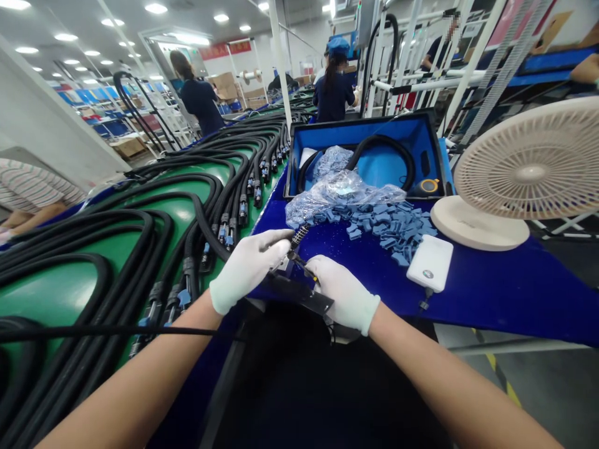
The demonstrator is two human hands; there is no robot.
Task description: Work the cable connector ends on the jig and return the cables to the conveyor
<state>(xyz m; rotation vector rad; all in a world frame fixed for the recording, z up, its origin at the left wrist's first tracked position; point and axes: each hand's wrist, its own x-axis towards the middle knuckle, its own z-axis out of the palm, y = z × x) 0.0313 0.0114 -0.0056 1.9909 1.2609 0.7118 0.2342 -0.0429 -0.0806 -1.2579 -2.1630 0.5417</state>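
My left hand (251, 267), in a white glove, is closed with thumb and fingers on a dark cable part (299, 236) with a ribbed, spring-like end. My right hand (345, 292), also gloved, pinches the lower end of that part, where a small yellow spot shows. Its fingertips are partly hidden. Under both hands is a dark flat bracket (304, 294) at the table edge. Just beyond them lies a heap of small blue plastic clips (386, 226), partly under a clear plastic bag (344, 190).
Black cables with connector ends (224, 229) cover the green conveyor (187, 215) on the left. A blue bin (381, 163) holds a coiled hose. A white power bank (430, 263) and a beige fan (480, 224) stand right on the blue table (496, 293). Several people work nearby.
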